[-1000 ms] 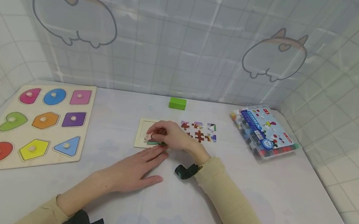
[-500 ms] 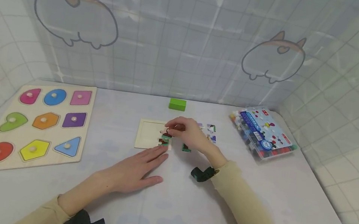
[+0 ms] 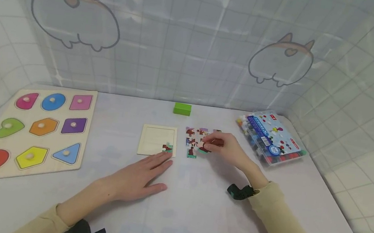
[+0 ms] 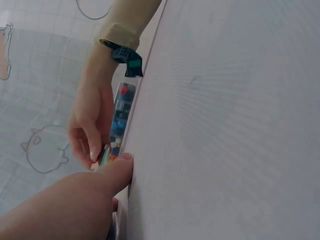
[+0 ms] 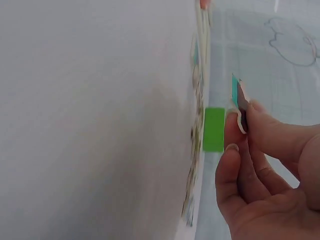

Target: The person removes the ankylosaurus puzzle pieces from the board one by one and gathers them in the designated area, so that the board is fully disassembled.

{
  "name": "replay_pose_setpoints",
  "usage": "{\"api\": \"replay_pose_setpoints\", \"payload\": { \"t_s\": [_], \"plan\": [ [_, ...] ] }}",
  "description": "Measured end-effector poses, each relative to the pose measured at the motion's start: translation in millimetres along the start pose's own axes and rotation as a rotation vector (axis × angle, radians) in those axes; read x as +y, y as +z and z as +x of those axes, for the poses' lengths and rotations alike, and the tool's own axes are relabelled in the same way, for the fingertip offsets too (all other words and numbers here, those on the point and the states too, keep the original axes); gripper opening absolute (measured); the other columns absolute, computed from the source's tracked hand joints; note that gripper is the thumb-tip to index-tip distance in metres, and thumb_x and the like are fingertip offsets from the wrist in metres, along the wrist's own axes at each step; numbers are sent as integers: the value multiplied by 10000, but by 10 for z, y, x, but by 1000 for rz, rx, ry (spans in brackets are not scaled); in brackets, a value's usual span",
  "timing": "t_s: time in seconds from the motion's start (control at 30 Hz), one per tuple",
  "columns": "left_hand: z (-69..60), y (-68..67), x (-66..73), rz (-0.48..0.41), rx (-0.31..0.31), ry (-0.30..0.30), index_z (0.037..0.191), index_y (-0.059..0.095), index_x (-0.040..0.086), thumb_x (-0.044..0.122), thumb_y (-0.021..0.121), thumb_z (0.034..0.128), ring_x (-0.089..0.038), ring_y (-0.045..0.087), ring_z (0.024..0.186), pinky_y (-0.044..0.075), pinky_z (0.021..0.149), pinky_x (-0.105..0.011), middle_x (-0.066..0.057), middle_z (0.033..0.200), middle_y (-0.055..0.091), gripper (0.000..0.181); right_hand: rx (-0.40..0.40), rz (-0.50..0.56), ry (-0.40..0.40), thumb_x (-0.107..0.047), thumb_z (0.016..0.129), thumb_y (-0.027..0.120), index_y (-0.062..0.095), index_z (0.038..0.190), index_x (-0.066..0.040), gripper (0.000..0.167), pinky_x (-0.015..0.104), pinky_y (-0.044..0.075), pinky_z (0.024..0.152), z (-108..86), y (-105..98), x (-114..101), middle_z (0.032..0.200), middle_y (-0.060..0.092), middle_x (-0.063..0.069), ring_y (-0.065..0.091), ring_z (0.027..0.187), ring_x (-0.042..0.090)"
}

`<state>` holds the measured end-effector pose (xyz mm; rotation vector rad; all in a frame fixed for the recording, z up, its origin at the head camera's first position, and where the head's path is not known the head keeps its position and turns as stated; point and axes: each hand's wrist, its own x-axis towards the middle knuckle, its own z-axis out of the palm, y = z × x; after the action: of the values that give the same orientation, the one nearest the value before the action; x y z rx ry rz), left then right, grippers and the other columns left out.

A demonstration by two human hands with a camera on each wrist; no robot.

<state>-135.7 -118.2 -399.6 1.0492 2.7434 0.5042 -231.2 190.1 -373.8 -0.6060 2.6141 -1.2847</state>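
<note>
My right hand (image 3: 230, 149) pinches a jigsaw piece (image 5: 241, 102) between thumb and fingers. In the right wrist view the piece stands on edge, teal at one end, apart from the table. From the head it is over a cluster of loose jigsaw pieces (image 3: 190, 142), partly hiding them. To their left lies a pale square puzzle tray (image 3: 152, 137). One green and brown piece (image 3: 167, 148) sits in its lower right corner. My left hand (image 3: 137, 179) lies on the table with straight fingers, its fingertips touching the tray's near edge beside that piece.
A green block (image 3: 182, 109) stands behind the tray. At the left lies a wooden shape board (image 3: 40, 140) with colourful knobbed shapes. A clear box of beads (image 3: 273, 137) with a blue label sits at the back right. A tiled backdrop (image 3: 182, 45) closes off the back.
My right hand has moved right, from over the tray to over the loose pieces, carrying a jigsaw piece with it. One piece stays in the tray's corner. My left hand keeps its place.
</note>
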Motion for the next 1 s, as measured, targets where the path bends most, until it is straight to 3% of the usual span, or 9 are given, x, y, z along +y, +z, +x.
{"api": "replay_pose_setpoints", "payload": {
  "t_s": [0.23,0.53,0.7,1.0],
  "plan": [
    [-14,-11,9,-4,-4,-4,1583,298,130,579,417,1022,-244,148,1549,224,1233,-463,-31,1680,164,729,-10,-18,16,-123,930,715,743,1095,-102,169,305,553,843,-106,-45,112,1067,716,51,663,965,189],
    [10,-6,4,-4,-7,-7,1588,286,144,587,424,1015,-233,139,1551,225,1233,-462,-17,1683,152,737,-46,-139,-87,-142,914,739,763,1059,-209,162,261,476,744,-94,9,197,952,670,-50,562,853,160],
    [8,-4,6,1,-1,-2,1587,289,140,581,429,1016,-235,144,1550,226,1233,-463,-22,1682,158,736,-54,-153,-113,-148,902,754,766,1054,-200,161,250,437,676,-97,28,218,924,647,-44,520,798,170],
    [9,-2,1,5,0,1,1587,291,138,580,426,1017,-239,153,1549,228,1232,-463,-28,1680,166,733,-39,-182,-145,-135,885,773,763,1035,-172,155,247,443,663,-100,27,215,922,645,-40,527,778,159]
  ]
}}
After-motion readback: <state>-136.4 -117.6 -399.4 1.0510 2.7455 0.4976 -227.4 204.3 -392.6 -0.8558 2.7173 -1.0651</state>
